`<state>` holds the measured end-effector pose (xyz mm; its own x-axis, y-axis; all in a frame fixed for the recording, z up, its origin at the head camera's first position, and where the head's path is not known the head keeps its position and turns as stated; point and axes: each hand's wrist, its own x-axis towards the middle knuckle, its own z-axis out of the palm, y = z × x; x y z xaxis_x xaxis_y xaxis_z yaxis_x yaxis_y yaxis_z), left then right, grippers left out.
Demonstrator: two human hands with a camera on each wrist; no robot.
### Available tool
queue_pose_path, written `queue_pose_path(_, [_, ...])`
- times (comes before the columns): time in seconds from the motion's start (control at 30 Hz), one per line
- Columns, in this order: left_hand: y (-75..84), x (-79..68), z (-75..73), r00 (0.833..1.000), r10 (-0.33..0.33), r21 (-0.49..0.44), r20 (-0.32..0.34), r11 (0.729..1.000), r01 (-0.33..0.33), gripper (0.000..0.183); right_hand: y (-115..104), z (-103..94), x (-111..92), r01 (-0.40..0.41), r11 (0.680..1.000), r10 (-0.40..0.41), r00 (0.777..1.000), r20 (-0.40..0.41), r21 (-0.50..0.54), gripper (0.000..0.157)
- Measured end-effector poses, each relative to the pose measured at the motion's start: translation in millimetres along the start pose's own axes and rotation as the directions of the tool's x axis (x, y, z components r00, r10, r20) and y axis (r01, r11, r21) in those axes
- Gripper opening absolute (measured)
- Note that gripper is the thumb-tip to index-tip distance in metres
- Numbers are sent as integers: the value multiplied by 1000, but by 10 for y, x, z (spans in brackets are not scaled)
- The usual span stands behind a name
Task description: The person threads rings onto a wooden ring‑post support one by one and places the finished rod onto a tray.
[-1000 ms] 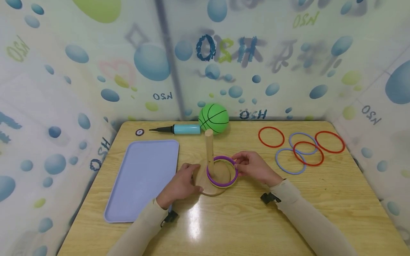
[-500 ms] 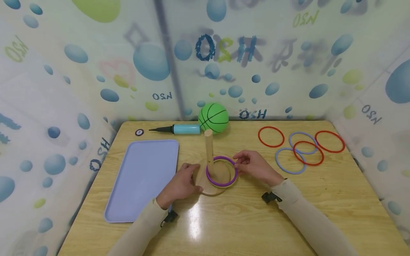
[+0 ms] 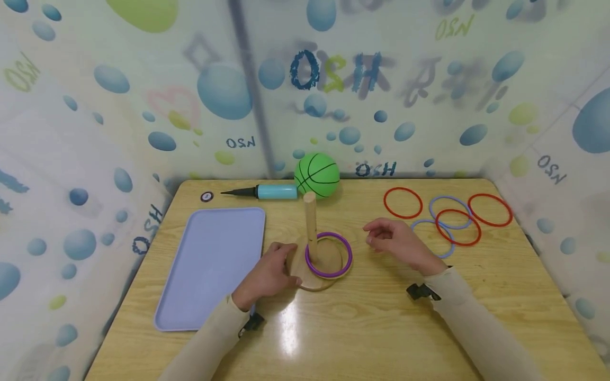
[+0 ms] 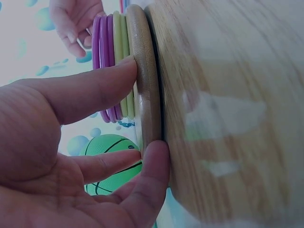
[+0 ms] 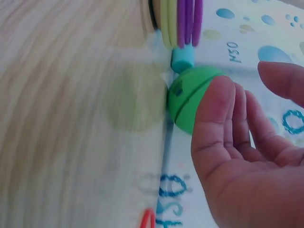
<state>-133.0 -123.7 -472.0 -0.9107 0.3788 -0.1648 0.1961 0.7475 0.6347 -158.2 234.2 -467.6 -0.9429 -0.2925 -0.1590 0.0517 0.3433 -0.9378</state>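
Observation:
A round wooden base [image 3: 297, 267] with an upright post [image 3: 311, 222] stands mid-table. My left hand [image 3: 269, 272] grips the base's left edge, its thumb and fingers spread along the rim in the left wrist view. Purple rings [image 4: 102, 42] lie stacked over yellow-green rings [image 4: 123, 97] on the base, around the post, which is near their left side. Clear of the stack to the right, my right hand [image 3: 395, 243] hovers with loosely bent fingers and holds nothing. In the right wrist view its fingertips and thumb are apart.
Several loose rings lie at the right: a separate red ring [image 3: 404, 218], overlapping red and blue ones. A green ball [image 3: 316, 174] and a blue hand pump [image 3: 276, 192] sit behind the post. A pale blue tray [image 3: 214, 259] lies left, a small round disc [image 3: 207, 197] beyond it.
My right hand has let go of the purple ring and drawn away to the right, partly over a blue ring. The left hand stays on the base.

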Motion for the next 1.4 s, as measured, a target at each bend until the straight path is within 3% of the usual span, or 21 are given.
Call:
queue_pose_path(0.33, [8, 3, -3, 1000, -1, 8, -5, 1000, 1, 91, -21, -443, -291, -5, 998, -2, 995, -97, -62, 47])
queue_pose_path(0.63, [0, -2, -12, 1000, 10, 10, -7, 1000, -10, 90, 106, -862, -491, 49, 996, -65, 970, -236, -71, 32])
queue_pose_path(0.73, [1, -1, -17, 1000, 11, 5, -13, 1000, -10, 91, 155, -985, -537, 30, 998, -45, 961, -271, -57, 31])
queue_pose_path(0.93, [-8, -6, 2, 1000, 5, 8, -2, 1000, -5, 91, 271, -1198, -617, -18, 993, -27, 927, -374, -116, 36])
queue_pose_path(1.2, [11, -15, 3, 1000, 6, 1, 1, 1000, -6, 91, 501, -1560, -678, 56, 988, -117, 879, -463, -142, 20])
queue_pose_path(1.4, [21, -17, -8, 1000, 0, -8, 5, 1000, 0, 90, 660, -1739, -704, -8, 987, -76, 857, -509, -161, 20])
